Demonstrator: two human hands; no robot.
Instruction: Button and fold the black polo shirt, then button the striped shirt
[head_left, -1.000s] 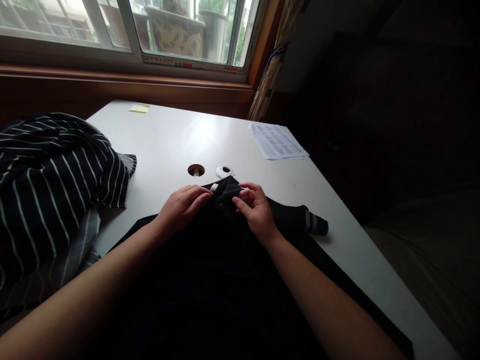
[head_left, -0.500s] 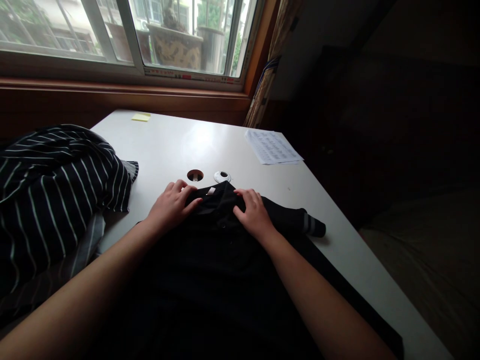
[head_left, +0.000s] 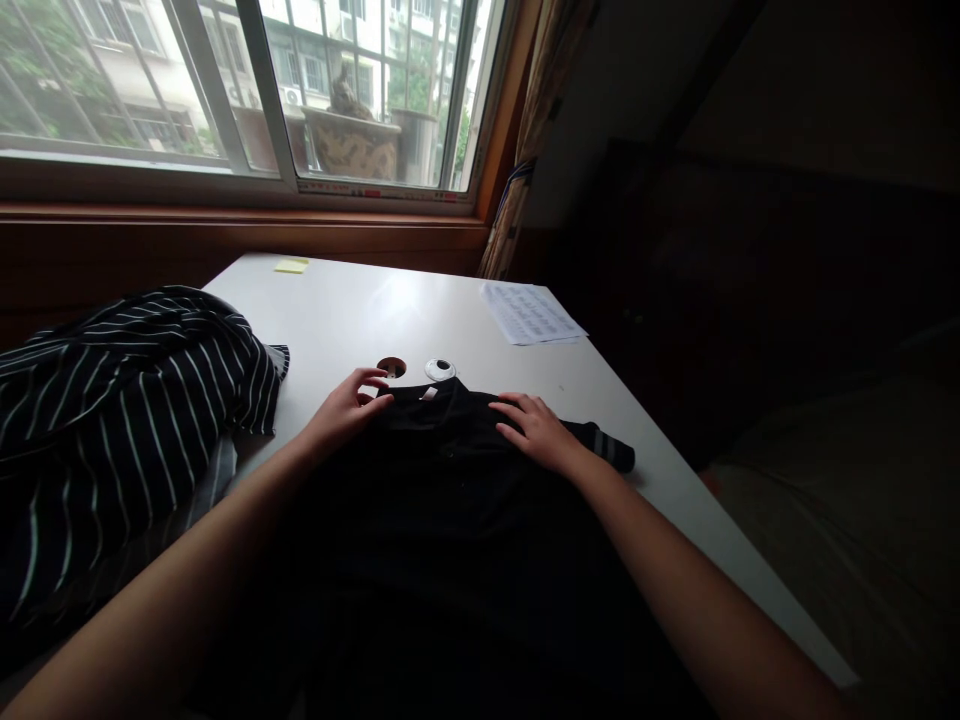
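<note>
A black shirt (head_left: 442, 500) lies spread on the white table (head_left: 360, 310) in front of me, collar at the far end with a small white label showing. My left hand (head_left: 345, 408) rests on the left side of the collar, fingers loosely curled and apart. My right hand (head_left: 536, 430) lies flat on the right shoulder of the shirt, fingers stretched out. The shirt's right sleeve, with a grey-striped cuff (head_left: 615, 452), sticks out just past my right hand.
A heap of dark white-striped cloth (head_left: 120, 400) covers the table's left side. A round cable hole (head_left: 391, 367) and its loose white cap (head_left: 440, 369) sit behind the collar. Printed paper sheets (head_left: 529, 312) lie far right, a yellow sticky note (head_left: 291, 266) far left, under the window.
Both hands let go of the pinched collar and moved apart, left and right, flattening onto the shirt. The camera tilted up a little.
</note>
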